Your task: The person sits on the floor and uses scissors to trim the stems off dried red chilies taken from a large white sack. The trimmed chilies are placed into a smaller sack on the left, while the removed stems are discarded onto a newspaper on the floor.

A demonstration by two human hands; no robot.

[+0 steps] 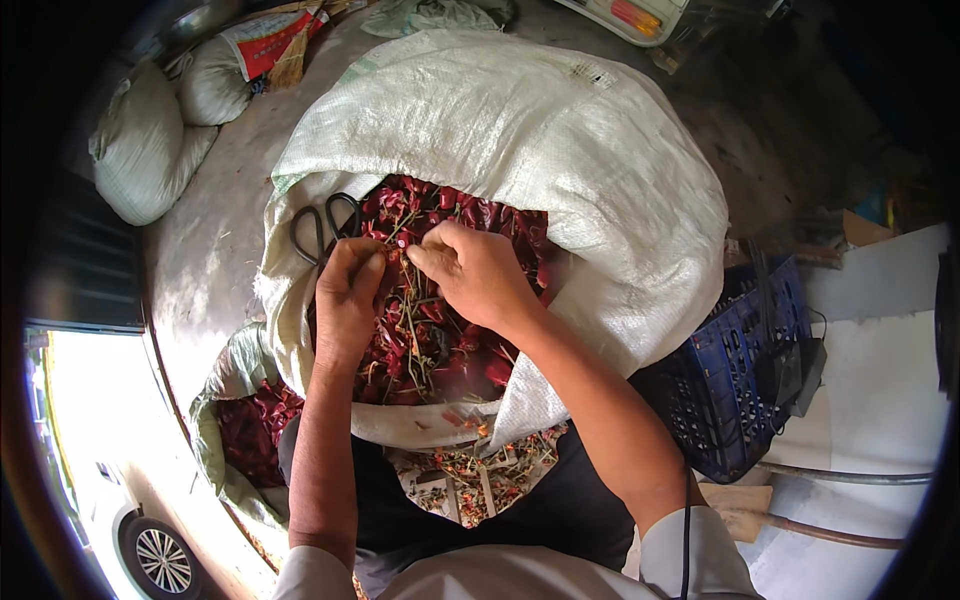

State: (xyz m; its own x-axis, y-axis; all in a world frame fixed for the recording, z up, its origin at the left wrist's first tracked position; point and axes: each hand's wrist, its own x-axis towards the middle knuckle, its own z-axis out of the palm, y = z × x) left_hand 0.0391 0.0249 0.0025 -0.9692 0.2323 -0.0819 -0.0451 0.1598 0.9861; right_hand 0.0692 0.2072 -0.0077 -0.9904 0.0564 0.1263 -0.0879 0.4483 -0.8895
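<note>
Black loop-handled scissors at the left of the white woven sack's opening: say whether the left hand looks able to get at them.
Likely yes: the black looped scissors handles lie uncovered just beside the left hand, with nothing visibly blocking the way; the blades are hidden.

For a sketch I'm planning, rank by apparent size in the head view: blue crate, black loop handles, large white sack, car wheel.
1. Large white sack
2. Blue crate
3. Car wheel and black loop handles: too alike to rank, and the handles look nearer the camera.
</note>
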